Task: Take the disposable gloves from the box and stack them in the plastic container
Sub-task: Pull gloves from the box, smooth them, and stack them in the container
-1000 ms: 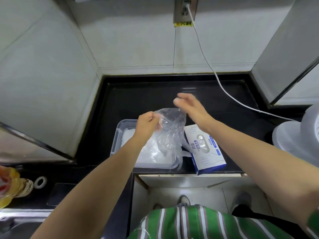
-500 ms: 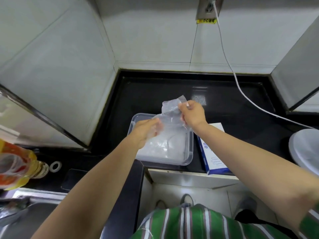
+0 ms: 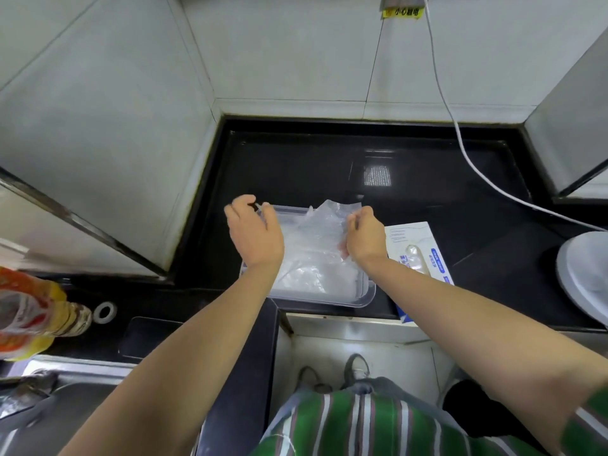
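Here, seen from the person's own head camera, a clear disposable glove [image 3: 324, 220] is held spread above a plastic container [image 3: 367, 296] at the near edge of a black kitchen surface [image 3: 329, 166]. The right hand [image 3: 365, 236] has its fingers curled tight, pinching the glove's right edge, with the crumpled film rising past the knuckles. The left hand [image 3: 255, 235] hangs over the container's far left corner with fingers bent; whether it grips the film cannot be told from this angle. Inside the container lies a pale stack of gloves [image 3: 312, 278], directly below the held one. A white and blue glove box [image 3: 424, 255] lies flat just beside the container on the right, partly behind the right forearm. A white cable [image 3: 460, 143] runs from a wall socket [image 3: 399, 0] down across the surface. At far left stand an oil bottle [image 3: 36, 311] and the corner of a steel sink [image 3: 82, 370]. A green striped shirt [image 3: 362, 426] fills the bottom edge.
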Motion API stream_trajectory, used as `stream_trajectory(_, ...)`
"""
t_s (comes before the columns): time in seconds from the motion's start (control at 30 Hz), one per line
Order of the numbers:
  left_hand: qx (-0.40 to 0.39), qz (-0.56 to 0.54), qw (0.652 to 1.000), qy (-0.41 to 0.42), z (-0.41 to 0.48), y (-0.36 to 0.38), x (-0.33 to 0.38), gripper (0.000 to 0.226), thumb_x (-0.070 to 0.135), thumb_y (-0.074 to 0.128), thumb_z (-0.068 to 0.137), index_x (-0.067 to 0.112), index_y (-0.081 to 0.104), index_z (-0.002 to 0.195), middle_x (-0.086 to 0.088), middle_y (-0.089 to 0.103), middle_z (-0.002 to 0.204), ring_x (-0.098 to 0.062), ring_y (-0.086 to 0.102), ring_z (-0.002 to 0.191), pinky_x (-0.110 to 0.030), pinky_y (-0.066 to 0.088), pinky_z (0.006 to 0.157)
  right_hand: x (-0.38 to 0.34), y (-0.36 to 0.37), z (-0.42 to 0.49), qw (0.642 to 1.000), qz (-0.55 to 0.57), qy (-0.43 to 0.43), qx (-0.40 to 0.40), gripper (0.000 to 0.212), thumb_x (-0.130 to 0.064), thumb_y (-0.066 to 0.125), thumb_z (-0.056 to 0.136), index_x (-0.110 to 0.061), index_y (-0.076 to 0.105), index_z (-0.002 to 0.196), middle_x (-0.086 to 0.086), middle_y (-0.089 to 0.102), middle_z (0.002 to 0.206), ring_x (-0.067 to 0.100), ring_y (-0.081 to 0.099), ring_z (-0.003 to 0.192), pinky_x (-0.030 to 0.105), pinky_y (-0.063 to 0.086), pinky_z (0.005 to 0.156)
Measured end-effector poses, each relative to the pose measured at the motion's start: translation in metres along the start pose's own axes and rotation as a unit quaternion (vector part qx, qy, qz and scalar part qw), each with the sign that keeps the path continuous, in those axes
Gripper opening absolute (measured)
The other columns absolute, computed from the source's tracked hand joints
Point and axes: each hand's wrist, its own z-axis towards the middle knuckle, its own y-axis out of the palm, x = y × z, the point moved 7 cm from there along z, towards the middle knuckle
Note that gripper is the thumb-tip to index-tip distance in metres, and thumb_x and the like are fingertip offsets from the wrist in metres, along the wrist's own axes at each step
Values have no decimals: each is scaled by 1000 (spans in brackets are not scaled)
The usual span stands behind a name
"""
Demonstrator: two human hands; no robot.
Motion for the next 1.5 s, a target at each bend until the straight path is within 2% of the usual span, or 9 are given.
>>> stream_trajectory(0.17, -163, 91, 944, 271, -34, 30, 52, 13, 13, 58, 90, 16, 61, 102, -2, 52, 109, -13, 56, 82, -20, 40, 63, -1, 20, 1, 996, -78, -9, -36, 14, -4, 41, 99, -2, 45, 112, 16, 62, 95, 33, 65, 79, 38, 55, 63)
stream_trajectory(0.27, -313, 237, 893, 220, -52, 75, 22, 28, 18, 56, 94, 16, 56, 121, -7, 51, 126, -24, 61, 92, -29, 47, 71, 2, 30, 3, 985, -157, -26, -64, 36, 3, 46, 97, 0, 35, 131, 13, 63, 94, 24, 59, 73, 20, 37, 48)
stream_trajectory(0.5, -450, 404, 791, 90, -56, 93, -59, 68, 38, 62, 92, 24, 26, 147, -12, 33, 144, -30, 43, 125, -38, 44, 98, 2, 37, -2, 947, -300, -66, -99, 45, -10, 51, 100, -2, 31, 139, 18, 61, 118, 31, 64, 104, 30, 48, 76)
stream_trajectory(0.7, -481, 425, 762, 87, -57, 104, -58, 76, 39, 64, 89, 23, 21, 150, -14, 24, 148, -31, 35, 131, -38, 42, 97, -50, -1, -8, 946, -162, -273, 66, 24, -6, 63, 83, -10, 56, 106, 7, 55, 105, 23, 54, 93, 35, 47, 76)
stream_trajectory(0.87, -483, 426, 759, 92, -55, 105, -60, 80, 38, 69, 84, 24, 22, 147, -14, 25, 145, -30, 35, 128, -37, 43, 92, -21, 49, -11, 930, -241, -115, -252, 17, -16, 52, 95, -10, 63, 83, 3, 59, 76, 19, 57, 71, 33, 52, 72)
stream_trajectory(1.03, -487, 464, 729, 130, -55, 96, -59, 88, 33, 71, 84, 24, 15, 151, -16, 10, 155, -33, 26, 138, -38, 39, 104, 32, 69, -22, 857, -335, 37, -390, 45, -4, 50, 97, -7, 41, 141, 16, 54, 128, 30, 60, 106, 34, 54, 90)
stream_trajectory(1.27, -369, 525, 722, 257, -47, 93, 1, 44, 18, 64, 89, 14, 52, 132, -14, 41, 140, -30, 37, 131, -36, 35, 103, 40, 78, -24, 845, -298, 74, -439, 82, 9, 50, 88, -19, 6, 152, 19, 50, 118, 25, 54, 82, 33, 51, 65)
stream_trajectory(1.4, -486, 385, 776, 118, -62, 118, -10, 20, 11, 54, 92, 10, 65, 108, -12, 65, 113, -29, 60, 102, -31, 43, 73, 41, 81, -22, 831, -334, 65, -440, 75, 10, 50, 89, -5, 13, 152, 11, 52, 86, 20, 50, 65, 29, 45, 55)
stream_trajectory(1.5, -529, 358, 769, 31, -65, 123, -45, 24, 15, 52, 94, 8, 58, 116, -13, 63, 116, -28, 60, 103, -30, 45, 75, 46, 82, -20, 833, -326, 67, -442, 93, 7, 57, 88, -17, -4, 154, 16, 54, 108, 26, 56, 87, 30, 50, 70)
